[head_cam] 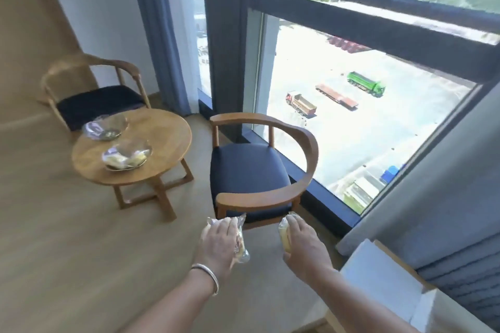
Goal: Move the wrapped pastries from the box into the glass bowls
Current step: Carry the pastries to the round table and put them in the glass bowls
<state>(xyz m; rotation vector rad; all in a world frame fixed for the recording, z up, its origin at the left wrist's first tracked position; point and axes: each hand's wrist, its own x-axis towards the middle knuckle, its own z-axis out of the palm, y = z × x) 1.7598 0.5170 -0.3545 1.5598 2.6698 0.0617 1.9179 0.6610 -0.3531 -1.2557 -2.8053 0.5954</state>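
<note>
I am holding one wrapped pastry in each hand. My left hand (220, 244) has its fingers (230, 227) curled tight around a pastry in a clear wrapper (240, 243), and the crinkly ends of the wrapper stick out past my hand. There is a silver bracelet (207, 276) on that wrist. My right hand (304, 244) has its fingers closed around a second yellow pastry (285, 238), which peeks out on the side toward my other hand. Both hands are up in the air above the wooden floor (67, 238), just in front of a chair with a dark blue seat (249, 176).

The small round wooden bench (167, 138) is well away from my hands, off to the left. Two glass bowls sit on it. The near bowl (125, 157) already has some wrapped pastries in it (they look yellow and white). The far bowl (107, 127) sits right at the bench's edge, but it is too blurry for me to tell what is inside. A second chair (94, 92) stands behind the bench. The white box (384, 276) is close by my right arm, next to the big window (351, 116).
</note>
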